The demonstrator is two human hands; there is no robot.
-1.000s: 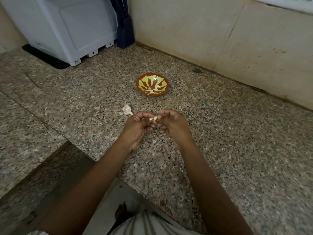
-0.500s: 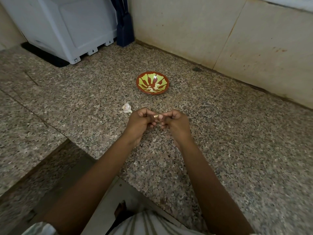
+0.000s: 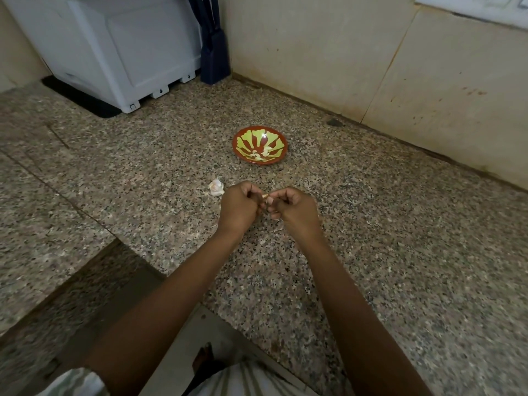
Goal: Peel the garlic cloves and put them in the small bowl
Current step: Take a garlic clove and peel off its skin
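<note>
Papery-skinned garlic clove (image 3: pixel 265 196) is being pinched between left hand (image 3: pixel 239 209) and right hand (image 3: pixel 295 208); light, slippery, best gripped at its ends.

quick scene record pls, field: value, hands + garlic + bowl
left hand: closed on clove
right hand: pinching same clove
clove: between both hands, mostly hidden
bowl: on counter beyond hands, a few pale cloves inside
garlic piece: on counter, left of left hand
counter: speckled granite
appliance: white, far left corner
</note>
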